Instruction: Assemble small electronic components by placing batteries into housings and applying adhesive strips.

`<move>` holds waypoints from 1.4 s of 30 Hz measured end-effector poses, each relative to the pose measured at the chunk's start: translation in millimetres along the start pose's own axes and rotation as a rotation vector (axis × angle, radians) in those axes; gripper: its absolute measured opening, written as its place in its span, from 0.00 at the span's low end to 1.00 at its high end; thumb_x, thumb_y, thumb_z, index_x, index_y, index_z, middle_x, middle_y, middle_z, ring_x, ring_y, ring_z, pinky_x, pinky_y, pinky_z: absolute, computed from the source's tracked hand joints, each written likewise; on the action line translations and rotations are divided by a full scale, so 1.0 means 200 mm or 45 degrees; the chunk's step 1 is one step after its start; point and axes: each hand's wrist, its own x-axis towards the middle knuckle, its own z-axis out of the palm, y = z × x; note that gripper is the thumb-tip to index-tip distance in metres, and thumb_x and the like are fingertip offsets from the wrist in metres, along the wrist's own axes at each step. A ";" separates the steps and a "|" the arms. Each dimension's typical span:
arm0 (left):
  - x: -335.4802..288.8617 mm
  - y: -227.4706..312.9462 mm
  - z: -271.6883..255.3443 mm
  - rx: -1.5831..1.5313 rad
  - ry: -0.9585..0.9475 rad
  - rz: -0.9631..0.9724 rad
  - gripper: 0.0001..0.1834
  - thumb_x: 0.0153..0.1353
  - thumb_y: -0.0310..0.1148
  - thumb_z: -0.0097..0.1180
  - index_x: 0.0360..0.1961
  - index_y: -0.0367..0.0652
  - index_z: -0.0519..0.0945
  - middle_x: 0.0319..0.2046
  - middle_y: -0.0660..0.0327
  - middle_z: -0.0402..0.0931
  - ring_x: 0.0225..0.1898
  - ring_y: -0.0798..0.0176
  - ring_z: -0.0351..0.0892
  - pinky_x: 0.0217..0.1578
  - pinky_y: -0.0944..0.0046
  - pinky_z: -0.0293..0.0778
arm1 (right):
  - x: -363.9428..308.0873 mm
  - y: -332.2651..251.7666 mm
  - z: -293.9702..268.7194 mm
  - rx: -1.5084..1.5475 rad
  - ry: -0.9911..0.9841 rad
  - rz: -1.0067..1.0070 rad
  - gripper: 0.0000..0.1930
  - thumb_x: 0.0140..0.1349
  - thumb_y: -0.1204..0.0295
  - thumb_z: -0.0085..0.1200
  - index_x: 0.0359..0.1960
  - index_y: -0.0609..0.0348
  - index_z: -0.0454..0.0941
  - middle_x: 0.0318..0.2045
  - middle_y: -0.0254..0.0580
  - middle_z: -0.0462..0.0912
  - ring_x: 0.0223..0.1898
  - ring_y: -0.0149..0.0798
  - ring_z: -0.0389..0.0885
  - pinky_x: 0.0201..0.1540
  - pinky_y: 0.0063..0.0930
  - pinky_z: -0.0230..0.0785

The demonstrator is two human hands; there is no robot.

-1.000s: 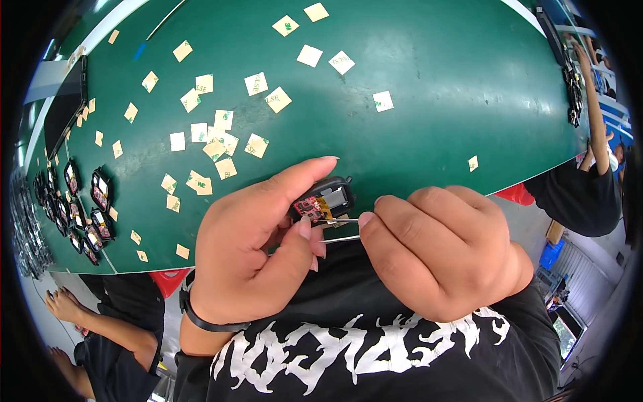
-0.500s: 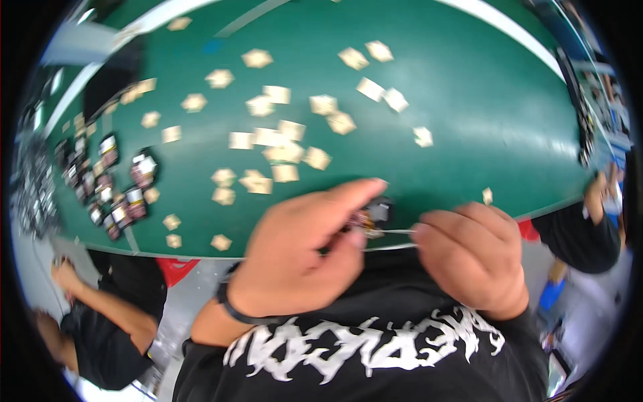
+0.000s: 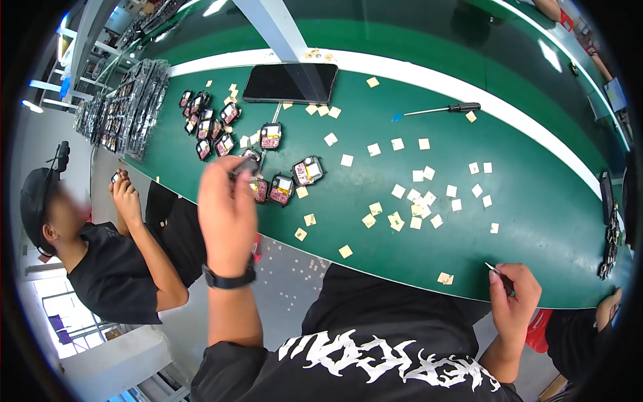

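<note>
My left hand is over the cluster of small black electronic housings at the left of the green table. Its fingers are closed on one black housing, largely covered by the fingers. Just beside that hand lie housings with pink circuit boards and yellow tape, among them one housing and another housing. My right hand, near the table's front edge, is closed round a slim dark tool with a thin pale tip. Its exact kind cannot be made out.
Many small cream squares lie scattered over the table. A black phone-like slab and a screwdriver lie toward the back. Stacked clear trays stand at far left. A co-worker sits at left, holding a small part.
My hands have moved apart: the left one went left to the housings with one in its fingers, the right one moved right and down with the tool. My view has swung left.
</note>
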 end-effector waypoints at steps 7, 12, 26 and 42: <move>0.38 -0.21 0.08 0.028 -0.139 -0.261 0.13 0.64 0.30 0.60 0.46 0.32 0.81 0.27 0.50 0.81 0.28 0.52 0.81 0.34 0.53 0.76 | -0.03 0.01 0.00 -0.011 0.039 -0.018 0.07 0.55 0.85 0.65 0.34 0.66 0.81 0.27 0.43 0.83 0.24 0.37 0.79 0.26 0.26 0.72; 0.44 -0.05 0.13 0.681 -0.285 -0.226 0.18 0.66 0.37 0.58 0.50 0.35 0.81 0.37 0.40 0.83 0.41 0.36 0.83 0.41 0.44 0.77 | -0.08 0.09 -0.10 -0.069 0.119 0.014 0.07 0.56 0.79 0.68 0.35 0.60 0.83 0.23 0.38 0.81 0.20 0.35 0.76 0.22 0.27 0.66; 0.20 1.00 -0.01 -1.434 0.442 0.454 0.47 0.57 0.50 0.68 0.69 0.31 0.65 0.62 0.46 0.69 0.60 0.50 0.72 0.63 0.49 0.65 | -0.15 0.24 -0.18 0.622 0.370 0.679 0.04 0.63 0.77 0.66 0.35 0.66 0.84 0.27 0.31 0.83 0.27 0.19 0.74 0.30 0.17 0.67; 0.25 1.17 -0.17 -0.985 -0.516 1.259 0.47 0.50 0.41 0.79 0.69 0.60 0.64 0.59 0.63 0.71 0.55 0.52 0.76 0.73 0.38 0.58 | -0.17 0.30 -0.16 0.752 0.446 0.629 0.04 0.65 0.78 0.64 0.35 0.66 0.83 0.27 0.35 0.85 0.30 0.22 0.80 0.33 0.18 0.72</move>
